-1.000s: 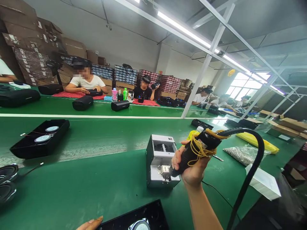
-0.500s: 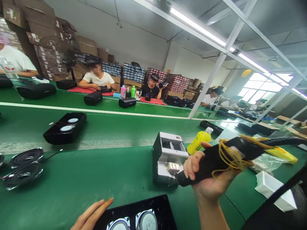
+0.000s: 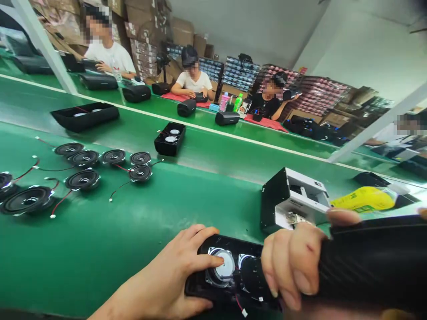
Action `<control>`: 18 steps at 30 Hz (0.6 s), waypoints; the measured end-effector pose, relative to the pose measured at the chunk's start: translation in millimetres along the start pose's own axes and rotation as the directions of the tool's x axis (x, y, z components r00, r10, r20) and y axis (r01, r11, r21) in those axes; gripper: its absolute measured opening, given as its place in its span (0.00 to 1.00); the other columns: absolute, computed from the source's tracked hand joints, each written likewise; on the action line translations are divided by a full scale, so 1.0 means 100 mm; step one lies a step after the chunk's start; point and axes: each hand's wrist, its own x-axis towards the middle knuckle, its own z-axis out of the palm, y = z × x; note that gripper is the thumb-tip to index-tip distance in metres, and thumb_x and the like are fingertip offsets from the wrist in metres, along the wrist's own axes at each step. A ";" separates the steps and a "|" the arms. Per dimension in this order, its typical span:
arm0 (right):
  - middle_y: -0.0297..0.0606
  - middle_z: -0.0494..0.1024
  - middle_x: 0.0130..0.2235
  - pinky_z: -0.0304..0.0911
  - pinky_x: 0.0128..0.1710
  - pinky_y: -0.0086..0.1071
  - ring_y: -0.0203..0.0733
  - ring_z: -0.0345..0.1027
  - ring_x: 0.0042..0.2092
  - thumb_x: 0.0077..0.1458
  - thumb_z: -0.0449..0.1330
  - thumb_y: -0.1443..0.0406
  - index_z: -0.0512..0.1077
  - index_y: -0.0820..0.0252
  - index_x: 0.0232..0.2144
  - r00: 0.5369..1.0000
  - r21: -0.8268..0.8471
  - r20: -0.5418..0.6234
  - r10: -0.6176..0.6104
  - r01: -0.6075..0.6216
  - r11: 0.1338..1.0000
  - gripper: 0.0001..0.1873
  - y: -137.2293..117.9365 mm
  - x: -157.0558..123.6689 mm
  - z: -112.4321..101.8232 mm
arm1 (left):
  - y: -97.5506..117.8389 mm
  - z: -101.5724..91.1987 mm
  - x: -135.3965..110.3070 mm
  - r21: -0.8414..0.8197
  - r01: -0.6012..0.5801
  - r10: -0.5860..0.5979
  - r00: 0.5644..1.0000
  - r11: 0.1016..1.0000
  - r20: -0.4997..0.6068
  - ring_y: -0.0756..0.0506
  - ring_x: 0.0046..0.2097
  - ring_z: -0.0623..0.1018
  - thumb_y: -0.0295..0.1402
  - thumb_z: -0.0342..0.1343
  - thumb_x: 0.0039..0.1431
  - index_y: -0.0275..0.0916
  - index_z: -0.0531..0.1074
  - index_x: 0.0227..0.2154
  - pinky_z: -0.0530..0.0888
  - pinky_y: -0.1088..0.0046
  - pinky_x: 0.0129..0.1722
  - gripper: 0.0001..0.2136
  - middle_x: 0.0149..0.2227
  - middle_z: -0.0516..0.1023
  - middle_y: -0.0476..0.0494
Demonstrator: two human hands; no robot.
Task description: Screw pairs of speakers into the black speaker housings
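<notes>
My left hand [image 3: 182, 262] grips the left end of a black speaker housing [image 3: 208, 291], its thumb at the near side and its index finger on the round silver back of a speaker driver [image 3: 225, 269]. A second driver [image 3: 247, 271] sits beside it, partly covered. Red and black wires with white plugs lie over the housing. In my right hand [image 3: 296, 262] is a thick black electric screwdriver [image 3: 373, 262], held close to the camera over the housing's right end. Its tip is hidden behind my fingers and the dark body.
A black and white screw feeder [image 3: 275, 200] stands behind my right hand, beside a yellow bottle [image 3: 367, 199]. Several loose speaker drivers [image 3: 83, 179] with wires lie at left. Another housing [image 3: 170, 140] stands beyond them. Co-workers [image 3: 193, 80] sit across the green bench [image 3: 213, 191].
My left hand has moved onto the housing and taken hold of it. The screwdriver in my right hand has come from beside the screw feeder to the housing. The view has swung left.
</notes>
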 end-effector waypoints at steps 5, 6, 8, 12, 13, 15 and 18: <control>0.30 0.71 0.23 0.65 0.12 0.30 0.38 0.61 0.15 0.77 0.39 0.40 0.78 0.45 0.60 0.997 0.151 0.039 0.068 -0.074 0.986 0.35 0.28 -0.22 0.17 | 0.05 -0.04 0.08 -0.089 -0.024 0.024 1.000 0.996 0.006 0.33 0.71 0.68 0.28 0.75 0.50 0.56 0.77 0.57 0.68 0.40 0.75 0.31 0.73 0.64 0.49; 0.30 0.71 0.23 0.66 0.13 0.30 0.38 0.63 0.16 0.75 0.40 0.37 0.79 0.45 0.59 0.995 0.147 0.025 0.099 -0.101 0.984 0.37 0.30 -0.24 0.18 | 0.05 -0.05 0.09 -0.115 -0.026 0.027 1.000 0.993 0.003 0.33 0.69 0.69 0.30 0.75 0.50 0.56 0.78 0.56 0.69 0.41 0.74 0.29 0.72 0.65 0.49; 0.30 0.72 0.24 0.68 0.16 0.31 0.39 0.65 0.17 0.73 0.43 0.34 0.80 0.43 0.58 0.989 0.131 0.083 0.122 -0.132 0.983 0.37 0.32 -0.23 0.17 | 0.04 -0.06 0.11 -0.169 -0.027 0.027 1.000 0.985 -0.001 0.32 0.68 0.69 0.35 0.76 0.51 0.57 0.79 0.54 0.71 0.41 0.72 0.27 0.71 0.66 0.49; 0.29 0.75 0.26 0.70 0.19 0.31 0.38 0.69 0.19 0.67 0.50 0.29 0.80 0.43 0.59 0.975 0.129 0.181 0.129 -0.154 0.980 0.39 0.37 -0.20 0.15 | 0.03 -0.06 0.11 -0.208 -0.020 0.022 1.000 0.978 0.008 0.33 0.68 0.68 0.37 0.75 0.53 0.56 0.80 0.54 0.70 0.43 0.71 0.24 0.70 0.66 0.48; 0.29 0.75 0.26 0.69 0.19 0.30 0.37 0.68 0.19 0.66 0.51 0.28 0.80 0.44 0.58 0.982 0.139 0.133 0.132 -0.150 0.979 0.40 0.38 -0.20 0.17 | 0.03 -0.06 0.10 -0.208 -0.017 0.019 1.000 0.978 0.010 0.33 0.68 0.67 0.37 0.75 0.54 0.56 0.80 0.54 0.70 0.44 0.72 0.24 0.70 0.66 0.48; 0.28 0.74 0.24 0.67 0.18 0.27 0.35 0.66 0.18 0.64 0.50 0.27 0.81 0.46 0.56 0.990 0.151 0.025 0.139 -0.141 0.978 0.42 0.41 -0.22 0.22 | 0.02 -0.05 0.09 -0.207 -0.011 0.015 1.000 0.978 0.017 0.33 0.68 0.67 0.38 0.75 0.54 0.56 0.80 0.54 0.68 0.44 0.72 0.23 0.71 0.65 0.48; 0.28 0.73 0.23 0.66 0.17 0.26 0.34 0.64 0.17 0.64 0.51 0.27 0.83 0.47 0.54 0.991 0.140 -0.009 0.135 -0.133 0.981 0.42 0.42 -0.25 0.28 | 0.02 -0.03 0.08 -0.205 -0.014 0.018 1.000 0.979 0.015 0.33 0.68 0.66 0.38 0.75 0.53 0.56 0.80 0.53 0.68 0.45 0.72 0.24 0.71 0.65 0.48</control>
